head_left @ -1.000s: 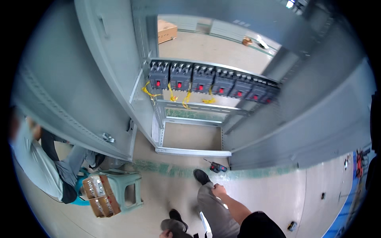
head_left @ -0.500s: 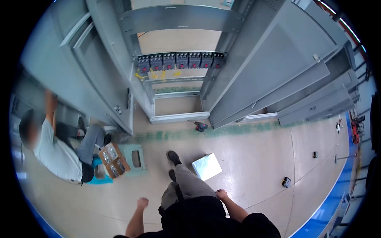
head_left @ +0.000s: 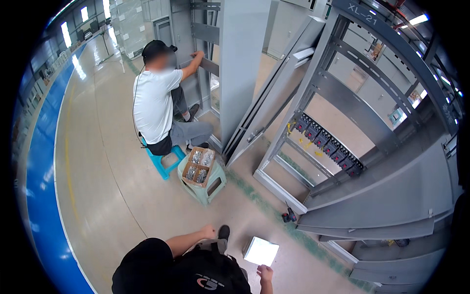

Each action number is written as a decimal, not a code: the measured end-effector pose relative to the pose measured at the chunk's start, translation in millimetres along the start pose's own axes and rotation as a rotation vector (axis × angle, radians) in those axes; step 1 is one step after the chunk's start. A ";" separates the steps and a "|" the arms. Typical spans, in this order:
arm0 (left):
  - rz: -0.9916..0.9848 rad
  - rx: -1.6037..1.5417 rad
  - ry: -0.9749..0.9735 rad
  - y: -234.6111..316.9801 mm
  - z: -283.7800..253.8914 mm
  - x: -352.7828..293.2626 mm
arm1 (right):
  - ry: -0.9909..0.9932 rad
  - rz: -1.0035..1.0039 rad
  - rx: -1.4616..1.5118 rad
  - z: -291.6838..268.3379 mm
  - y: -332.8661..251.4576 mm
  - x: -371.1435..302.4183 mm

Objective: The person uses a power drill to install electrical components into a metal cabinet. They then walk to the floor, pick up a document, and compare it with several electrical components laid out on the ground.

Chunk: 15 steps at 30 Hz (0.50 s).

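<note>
My left hand (head_left: 207, 231) is curled closed; my right hand (head_left: 265, 273) appears just beside the bright-topped box (head_left: 261, 251), which sits on the floor (head_left: 110, 215) (state of the right grip: I cannot tell)

A co-worker (head_left: 157, 105) in white T-shirt and black cap (head_left: 155, 50) sits on a low blue plastic stool (head_left: 171, 169), with one raised hand at a grey metal cabinet frame (head_left: 205, 33). Just beside stands a pale green stool (head_left: 204, 195). It bears an open cardboard box (head_left: 194, 183), whose compartments contain small silvery hardware. Along the left side curves a shiny blue floor strip (head_left: 39, 181).
</note>
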<state>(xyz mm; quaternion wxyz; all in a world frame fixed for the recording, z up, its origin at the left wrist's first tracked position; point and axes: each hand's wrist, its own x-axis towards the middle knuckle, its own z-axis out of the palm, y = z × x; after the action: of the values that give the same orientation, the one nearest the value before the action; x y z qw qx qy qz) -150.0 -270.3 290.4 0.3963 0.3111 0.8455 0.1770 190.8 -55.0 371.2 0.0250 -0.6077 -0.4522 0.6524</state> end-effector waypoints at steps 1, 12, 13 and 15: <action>-0.069 -0.019 0.013 -9.0 6.1 -22.4 | -0.016 -0.027 -0.013 -3.1 -2.4 -5.8; -0.108 0.124 -0.126 -28.3 89.9 -172.7 | 0.269 0.104 0.043 -116.1 201.4 -118.5; -0.120 0.124 -0.098 -15.4 96.5 -174.0 | 0.343 0.184 0.027 -127.0 228.8 -138.6; -0.163 0.101 -0.016 8.3 110.0 -177.2 | 0.477 0.284 0.139 -143.4 283.6 -174.5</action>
<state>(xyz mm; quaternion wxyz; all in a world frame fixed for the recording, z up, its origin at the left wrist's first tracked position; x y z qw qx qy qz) 26.2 -376.5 325.5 0.3999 0.2624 0.8726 0.0989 499.7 -243.5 350.9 0.0805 -0.7980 -0.2983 0.5174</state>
